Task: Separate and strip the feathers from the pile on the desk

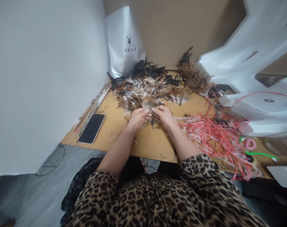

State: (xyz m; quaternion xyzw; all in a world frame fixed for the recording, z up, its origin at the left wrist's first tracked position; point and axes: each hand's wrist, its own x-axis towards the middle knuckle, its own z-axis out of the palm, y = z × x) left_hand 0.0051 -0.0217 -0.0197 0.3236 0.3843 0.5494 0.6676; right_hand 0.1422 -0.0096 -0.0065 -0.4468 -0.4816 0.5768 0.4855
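My left hand and my right hand meet over the wooden table, fingers pinched together on a small bunch of brown and grey feathers. Just behind the hands lies a wide heap of loose feathers, dark, white and brown. A fuller tuft of tan feathers sits at the back right of the heap. Both forearms are bare, coming out of leopard-print sleeves.
A black phone lies at the table's left edge. A tangle of red and white strings spreads to the right of my right hand. A silver bag stands at the back; white foam pieces lie at the right, and a pink ring.
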